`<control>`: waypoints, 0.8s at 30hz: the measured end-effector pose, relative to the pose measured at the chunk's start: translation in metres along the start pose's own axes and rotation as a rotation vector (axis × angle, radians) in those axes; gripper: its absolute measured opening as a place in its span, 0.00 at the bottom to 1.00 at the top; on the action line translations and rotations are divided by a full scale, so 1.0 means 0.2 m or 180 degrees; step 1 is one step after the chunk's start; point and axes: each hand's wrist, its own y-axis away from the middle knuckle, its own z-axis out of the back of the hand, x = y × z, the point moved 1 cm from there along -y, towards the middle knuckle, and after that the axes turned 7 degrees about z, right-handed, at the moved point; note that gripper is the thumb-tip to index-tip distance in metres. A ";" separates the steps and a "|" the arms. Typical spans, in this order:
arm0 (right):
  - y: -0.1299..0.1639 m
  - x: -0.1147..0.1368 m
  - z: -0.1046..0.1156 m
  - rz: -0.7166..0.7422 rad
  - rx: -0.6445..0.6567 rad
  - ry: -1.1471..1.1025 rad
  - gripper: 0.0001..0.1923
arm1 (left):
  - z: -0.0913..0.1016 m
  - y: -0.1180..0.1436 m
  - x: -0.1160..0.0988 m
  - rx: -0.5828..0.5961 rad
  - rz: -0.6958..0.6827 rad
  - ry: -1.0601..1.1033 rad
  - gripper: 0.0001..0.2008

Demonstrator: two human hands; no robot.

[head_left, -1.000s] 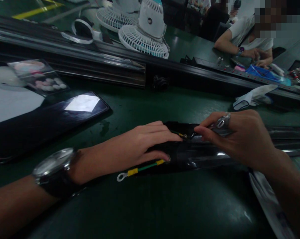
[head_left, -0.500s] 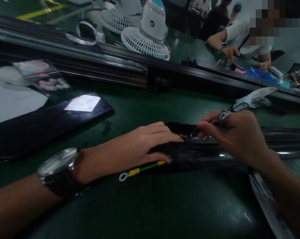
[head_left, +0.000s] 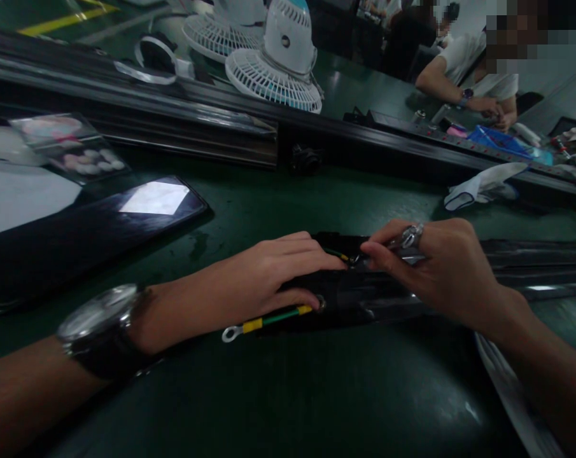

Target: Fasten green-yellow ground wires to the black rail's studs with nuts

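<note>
My left hand (head_left: 288, 270) is laid across a long black bar (head_left: 373, 296), its thumb on the near side and its fingers on the far side. Beside the thumb, a short green wire (head_left: 280, 316) with yellow sleeves runs out to a ring terminal (head_left: 231, 334) over the table. Another green and yellow wire end shows just past the left fingertips. My right hand (head_left: 440, 267) is closed, thumb and forefinger pinched close to that far wire end. What it pinches is thin and mostly hidden by the fingers.
A black flat panel (head_left: 101, 238) and a clear bag (head_left: 84, 149) lie at left. Behind them are metal rails (head_left: 182, 127) and white fans (head_left: 273, 83). A white glove (head_left: 483, 184) lies at back right. Across the bench sits a co-worker (head_left: 488, 95) near a blue tray (head_left: 500, 143).
My right hand has shifted slightly left, nearer my left fingertips, and still pinches. My left hand keeps its place on the bar. The co-worker's hands have come together.
</note>
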 end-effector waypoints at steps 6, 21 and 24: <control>0.01 -0.01 0.07 0.0240 0.0080 0.0051 0.10 | -0.01 0.01 0.01 -0.0055 -0.0020 0.0036 0.18; 0.00 0.05 0.00 -0.0083 -0.0253 0.0149 0.14 | 0.04 -0.02 -0.04 0.0276 0.0312 -0.0081 0.26; 0.00 0.05 0.00 -0.0067 -0.0246 0.0156 0.13 | 0.04 -0.02 -0.05 0.0300 0.0315 -0.0197 0.25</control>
